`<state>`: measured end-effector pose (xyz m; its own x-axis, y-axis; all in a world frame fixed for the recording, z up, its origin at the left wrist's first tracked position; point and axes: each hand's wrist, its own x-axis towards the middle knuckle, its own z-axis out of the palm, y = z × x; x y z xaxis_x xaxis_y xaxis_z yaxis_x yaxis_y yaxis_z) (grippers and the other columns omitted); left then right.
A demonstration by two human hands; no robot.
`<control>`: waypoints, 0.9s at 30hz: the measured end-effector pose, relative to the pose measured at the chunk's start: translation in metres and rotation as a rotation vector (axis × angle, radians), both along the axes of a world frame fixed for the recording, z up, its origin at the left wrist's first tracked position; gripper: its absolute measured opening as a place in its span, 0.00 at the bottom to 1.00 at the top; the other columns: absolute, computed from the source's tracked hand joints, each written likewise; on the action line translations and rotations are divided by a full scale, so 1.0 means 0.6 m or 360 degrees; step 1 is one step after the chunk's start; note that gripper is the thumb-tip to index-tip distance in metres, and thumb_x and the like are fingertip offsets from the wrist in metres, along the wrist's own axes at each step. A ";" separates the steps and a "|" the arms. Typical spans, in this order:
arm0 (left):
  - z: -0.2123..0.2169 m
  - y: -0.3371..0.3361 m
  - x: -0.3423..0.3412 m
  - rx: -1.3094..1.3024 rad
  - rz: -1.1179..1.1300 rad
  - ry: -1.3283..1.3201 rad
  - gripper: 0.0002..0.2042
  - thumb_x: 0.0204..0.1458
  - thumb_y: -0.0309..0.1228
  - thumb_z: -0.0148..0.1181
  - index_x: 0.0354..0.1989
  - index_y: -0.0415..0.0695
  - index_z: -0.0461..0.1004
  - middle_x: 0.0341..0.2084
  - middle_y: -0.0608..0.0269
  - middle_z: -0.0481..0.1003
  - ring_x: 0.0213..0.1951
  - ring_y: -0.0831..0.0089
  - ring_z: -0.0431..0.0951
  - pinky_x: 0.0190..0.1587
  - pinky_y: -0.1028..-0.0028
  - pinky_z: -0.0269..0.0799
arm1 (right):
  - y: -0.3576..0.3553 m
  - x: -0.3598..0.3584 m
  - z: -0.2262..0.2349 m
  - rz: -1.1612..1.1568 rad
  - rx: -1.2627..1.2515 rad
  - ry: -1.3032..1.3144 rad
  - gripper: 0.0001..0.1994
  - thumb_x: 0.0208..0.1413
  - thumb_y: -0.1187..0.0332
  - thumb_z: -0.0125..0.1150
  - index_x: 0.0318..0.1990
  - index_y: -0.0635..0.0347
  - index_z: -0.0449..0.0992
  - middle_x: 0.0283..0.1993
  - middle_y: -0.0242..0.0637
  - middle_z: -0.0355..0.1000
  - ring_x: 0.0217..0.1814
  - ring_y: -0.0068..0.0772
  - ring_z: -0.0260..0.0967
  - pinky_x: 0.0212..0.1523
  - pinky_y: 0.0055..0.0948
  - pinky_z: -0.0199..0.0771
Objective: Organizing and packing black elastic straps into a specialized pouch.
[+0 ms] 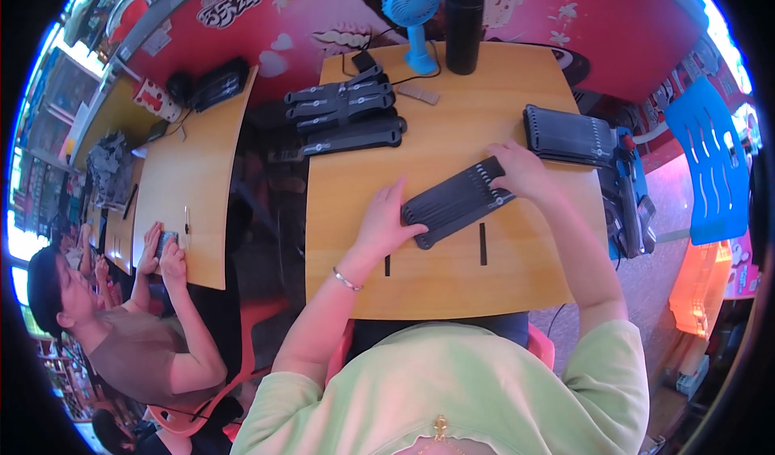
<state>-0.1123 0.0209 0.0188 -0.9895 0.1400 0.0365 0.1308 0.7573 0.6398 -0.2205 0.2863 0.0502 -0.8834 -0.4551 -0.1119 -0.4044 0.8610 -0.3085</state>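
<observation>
Both hands, left and right, lie open-fingered on the black slotted tray between them, pressing its ends.

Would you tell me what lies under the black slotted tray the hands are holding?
The tray rests on the wooden table. Two black strips lie beside it; anything beneath it is hidden.

Bright, even light, blown-out daylight glare along the left and upper right edges, soft shadows under the hands, strong fisheye bending toward a black rim, centre sharp, edges smeared
</observation>
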 end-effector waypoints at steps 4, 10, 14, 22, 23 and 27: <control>-0.008 -0.024 0.000 0.0151 -0.0057 -0.0057 0.24 0.38 0.30 0.71 0.45 0.39 0.70 0.36 0.52 0.69 0.40 0.58 0.70 0.44 0.68 0.69 | 0.006 0.014 0.008 0.0134 -0.0332 -0.0042 0.17 0.38 0.67 0.71 0.38 0.60 0.75 0.39 0.43 0.72 0.47 0.45 0.69 0.45 0.38 0.69; 0.004 -0.023 -0.018 0.0641 -0.0274 -0.0216 0.20 0.49 0.38 0.62 0.48 0.42 0.68 0.41 0.56 0.70 0.38 0.65 0.74 0.39 0.74 0.71 | 0.079 0.073 0.102 0.0182 -0.1106 -0.0011 0.09 0.39 0.78 0.68 0.30 0.61 0.75 0.33 0.36 0.69 0.31 0.32 0.70 0.31 0.27 0.69; 0.053 0.040 -0.045 0.1975 -0.0370 -0.1047 0.31 0.58 0.57 0.42 0.58 0.43 0.60 0.46 0.56 0.71 0.38 0.66 0.77 0.33 0.80 0.73 | 0.132 0.109 0.162 -0.0023 -0.1192 0.0462 0.11 0.35 0.85 0.65 0.28 0.61 0.74 0.30 0.32 0.66 0.27 0.26 0.67 0.27 0.22 0.66; 0.119 0.177 -0.114 0.1833 -0.0321 -0.0852 0.20 0.63 0.40 0.45 0.58 0.42 0.59 0.38 0.61 0.75 0.32 0.74 0.78 0.30 0.81 0.73 | 0.242 0.097 0.113 -0.0345 -0.1017 0.0676 0.18 0.30 0.87 0.62 0.33 0.59 0.72 0.36 0.31 0.67 0.28 0.25 0.65 0.28 0.20 0.65; 0.128 0.194 -0.121 0.1757 -0.0346 -0.0793 0.18 0.62 0.34 0.47 0.58 0.42 0.60 0.37 0.63 0.75 0.33 0.76 0.77 0.31 0.81 0.72 | 0.260 0.084 0.098 -0.0356 -0.1015 0.0674 0.18 0.30 0.87 0.62 0.33 0.59 0.72 0.36 0.31 0.67 0.28 0.25 0.65 0.28 0.20 0.65; 0.130 0.270 -0.170 0.1575 -0.0440 -0.0529 0.16 0.61 0.29 0.49 0.57 0.42 0.61 0.36 0.67 0.74 0.37 0.81 0.75 0.36 0.80 0.70 | 0.332 0.031 0.050 -0.0728 -0.1314 0.0568 0.19 0.40 0.87 0.57 0.42 0.59 0.69 0.40 0.31 0.69 0.38 0.24 0.68 0.40 0.21 0.68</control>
<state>-0.2146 0.1826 0.0966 -0.9093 0.4160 -0.0086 -0.0754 -0.1444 0.9866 -0.2017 0.4855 0.0800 -0.9129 0.1200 0.3902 -0.2740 0.5284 -0.8036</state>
